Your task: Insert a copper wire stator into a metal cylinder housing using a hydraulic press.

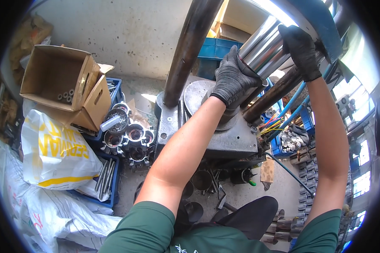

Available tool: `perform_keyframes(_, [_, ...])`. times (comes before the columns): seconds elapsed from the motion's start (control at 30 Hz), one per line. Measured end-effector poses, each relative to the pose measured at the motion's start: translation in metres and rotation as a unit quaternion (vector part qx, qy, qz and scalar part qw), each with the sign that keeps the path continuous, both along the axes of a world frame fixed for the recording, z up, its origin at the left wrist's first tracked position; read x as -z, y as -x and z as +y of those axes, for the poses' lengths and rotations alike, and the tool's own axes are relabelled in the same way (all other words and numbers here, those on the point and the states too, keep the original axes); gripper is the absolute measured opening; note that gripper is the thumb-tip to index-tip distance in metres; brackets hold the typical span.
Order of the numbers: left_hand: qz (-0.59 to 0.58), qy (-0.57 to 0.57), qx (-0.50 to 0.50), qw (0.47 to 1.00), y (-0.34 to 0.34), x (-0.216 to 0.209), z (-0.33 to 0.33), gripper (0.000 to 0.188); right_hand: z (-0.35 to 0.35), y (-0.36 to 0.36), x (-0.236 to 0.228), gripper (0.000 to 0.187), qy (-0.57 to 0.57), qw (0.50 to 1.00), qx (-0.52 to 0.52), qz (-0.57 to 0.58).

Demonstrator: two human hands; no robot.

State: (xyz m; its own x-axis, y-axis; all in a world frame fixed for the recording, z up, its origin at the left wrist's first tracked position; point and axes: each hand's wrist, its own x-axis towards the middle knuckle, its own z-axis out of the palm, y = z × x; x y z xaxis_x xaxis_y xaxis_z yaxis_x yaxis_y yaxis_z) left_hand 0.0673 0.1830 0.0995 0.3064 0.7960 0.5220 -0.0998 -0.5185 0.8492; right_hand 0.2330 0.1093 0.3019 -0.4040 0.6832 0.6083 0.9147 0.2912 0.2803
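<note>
A shiny metal cylinder (262,44) is above the far side of a heavy metal base (236,144), and it leans toward the upper right. Two hands in dark grey gloves are on it. The left hand (235,78) is gripping its lower end, with one finger pointing up along the side. The right hand (300,51) is higher, closed against the right side of the cylinder; a part of its fingers is hidden.

Below the left hand, a round metal plate (194,96) lies on the base. One dark post (190,55) rises at the far left corner of this base, and another dark post (272,101) is at its far right corner. Behind the base there is a blue crate (219,47).

On the floor, near the left edge of the base, are several round metal housings (135,132). Farther left is a cardboard box (50,67) with small tubes (66,96) inside. In front of it are a white plastic bag (57,162) and metal rods (106,177). Beyond the right edge of the base, small metal parts (292,141) fill another crate.
</note>
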Motion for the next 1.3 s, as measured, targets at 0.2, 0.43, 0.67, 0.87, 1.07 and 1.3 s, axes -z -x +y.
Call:
perform_keyframes(0.2, [0.003,-0.007,-0.01,1.0,-0.001,0.001,-0.001,0.142,0.007,-0.001,-0.003,0.027,-0.049,0.99,-0.068,-0.117])
perform_keyframes(0.43, [-0.014,-0.018,-0.021,1.0,-0.005,0.004,0.0,0.137,0.021,-0.007,-0.012,0.024,-0.035,0.99,-0.02,-0.136])
perform_keyframes(0.67, [-0.034,-0.037,-0.027,0.998,-0.01,0.005,0.001,0.133,0.027,-0.024,-0.014,0.051,-0.124,0.931,0.026,-0.343])
perform_keyframes(0.87, [-0.034,-0.013,0.007,0.999,-0.01,0.005,0.003,0.139,0.035,-0.029,-0.004,0.048,-0.131,0.948,0.102,-0.271])
perform_keyframes(1.07, [-0.017,-0.018,-0.015,1.0,-0.011,0.008,0.004,0.144,0.027,-0.005,-0.006,0.034,-0.139,0.943,0.113,-0.28])
perform_keyframes(1.3, [-0.023,-0.03,-0.015,0.999,-0.012,0.009,0.005,0.145,0.021,0.034,0.005,0.009,-0.217,0.93,0.126,-0.267])
